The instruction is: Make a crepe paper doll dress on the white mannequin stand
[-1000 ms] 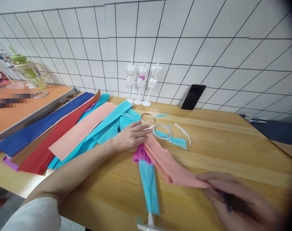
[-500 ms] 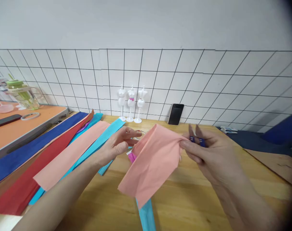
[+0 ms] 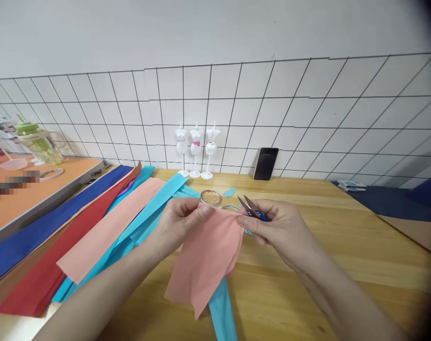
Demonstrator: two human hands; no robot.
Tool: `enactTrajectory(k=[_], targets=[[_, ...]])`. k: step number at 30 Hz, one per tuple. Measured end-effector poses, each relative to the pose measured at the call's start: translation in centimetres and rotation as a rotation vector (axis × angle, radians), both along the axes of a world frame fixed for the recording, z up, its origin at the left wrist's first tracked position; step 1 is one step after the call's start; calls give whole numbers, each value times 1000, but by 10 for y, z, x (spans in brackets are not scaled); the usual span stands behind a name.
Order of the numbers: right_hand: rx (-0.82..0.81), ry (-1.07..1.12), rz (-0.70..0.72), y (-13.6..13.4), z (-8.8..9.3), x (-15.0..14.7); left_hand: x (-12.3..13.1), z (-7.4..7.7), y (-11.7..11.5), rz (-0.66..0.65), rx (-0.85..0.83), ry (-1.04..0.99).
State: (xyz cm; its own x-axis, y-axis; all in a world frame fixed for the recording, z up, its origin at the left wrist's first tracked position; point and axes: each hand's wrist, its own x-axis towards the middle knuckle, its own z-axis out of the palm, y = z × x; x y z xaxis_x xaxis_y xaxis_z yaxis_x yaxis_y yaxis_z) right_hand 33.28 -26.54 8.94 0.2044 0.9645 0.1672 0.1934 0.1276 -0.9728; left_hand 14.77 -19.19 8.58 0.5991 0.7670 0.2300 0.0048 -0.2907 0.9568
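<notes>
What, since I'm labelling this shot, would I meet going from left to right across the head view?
Bottle → left hand → scissors → small white pile.

The salmon-pink sheet (image 3: 208,255) hangs pinched along its top edge, creased, lower end slanting left; blue-handled scissors (image 3: 253,208) sit just beside its upper-right corner, blades slightly parted, tips up-left!
</notes>
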Motion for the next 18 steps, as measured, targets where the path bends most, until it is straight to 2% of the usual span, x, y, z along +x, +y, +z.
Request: enactTrajectory(k=[5, 9, 12, 15, 18], targets=[[-48, 79, 54, 4, -6, 1, 3, -5, 3, -79, -182, -33], [-76, 97, 53, 8, -12, -1, 3, -14, 7, 6, -334, -32], [-69, 17, 22, 11, -13, -4, 2, -16, 8, 32, -280, -9], [-55, -45, 11, 12, -12, -8, 2, -11, 7, -19, -195, 25], [-82, -5, 29, 12, -14, -10, 0, -7, 8, -124, -301, 1]])
